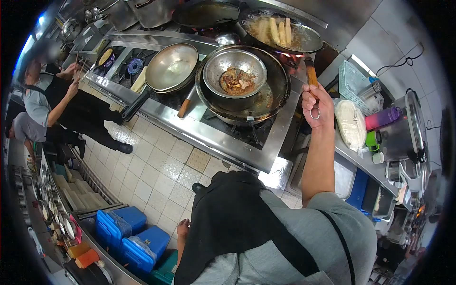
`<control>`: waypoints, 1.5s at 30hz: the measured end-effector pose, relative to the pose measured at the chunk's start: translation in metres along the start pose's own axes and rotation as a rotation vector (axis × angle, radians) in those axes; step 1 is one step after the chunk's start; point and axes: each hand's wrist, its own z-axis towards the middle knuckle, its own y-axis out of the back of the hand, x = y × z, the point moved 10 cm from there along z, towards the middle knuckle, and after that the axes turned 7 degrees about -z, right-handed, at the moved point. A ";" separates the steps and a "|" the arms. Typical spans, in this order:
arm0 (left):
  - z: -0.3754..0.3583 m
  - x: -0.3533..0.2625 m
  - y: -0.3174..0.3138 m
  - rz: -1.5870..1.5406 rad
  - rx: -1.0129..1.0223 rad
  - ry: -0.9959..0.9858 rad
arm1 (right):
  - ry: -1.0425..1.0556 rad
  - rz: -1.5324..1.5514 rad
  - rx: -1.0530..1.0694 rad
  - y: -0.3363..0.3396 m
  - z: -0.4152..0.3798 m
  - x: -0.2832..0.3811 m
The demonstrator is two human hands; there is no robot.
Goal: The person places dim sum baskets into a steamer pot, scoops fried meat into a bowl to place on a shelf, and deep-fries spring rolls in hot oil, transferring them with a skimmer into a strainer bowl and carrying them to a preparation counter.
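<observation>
My right hand is closed around a wooden handle with a metal ring at its lower end. The handle's upper end meets the near rim of a frying pan, where several long pale rolls lie in bubbling oil. Low beside my apron hangs my left hand, partly hidden; its fingers are too small to read. Left of the frying pan, a metal strainer bowl with reddish-brown bits rests in a large dark wok.
A steel pan sits on the stove's left side, near a wooden-handled tool. To the right, a counter bears a white bag, a teal basket and a large pot. Another person stands left; blue bins are below.
</observation>
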 end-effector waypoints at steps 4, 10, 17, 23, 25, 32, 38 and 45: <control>-0.002 -0.016 -0.005 0.017 0.005 -0.078 | -0.005 -0.002 -0.013 0.001 -0.004 0.004; -0.048 -0.074 -0.027 0.187 0.110 -0.154 | -0.002 -0.030 -0.041 0.000 -0.010 0.010; -0.031 -0.064 -0.018 0.475 0.054 -0.336 | -0.001 -0.027 -0.030 0.000 -0.015 0.012; 0.007 -0.030 -0.014 0.663 0.039 -0.562 | -0.005 -0.051 -0.033 0.001 -0.013 0.011; 0.009 -0.023 -0.005 0.443 0.032 -0.382 | -0.011 -0.080 -0.062 0.002 -0.012 0.011; 0.002 -0.029 -0.011 0.324 0.032 -0.284 | 0.007 -0.241 -0.153 0.004 0.005 0.009; 0.006 -0.022 -0.010 0.262 0.039 -0.221 | -0.057 -0.419 -0.206 0.010 0.035 0.002; -0.011 -0.024 -0.011 0.030 -0.035 -0.039 | -0.078 -0.345 -0.168 0.013 0.061 -0.013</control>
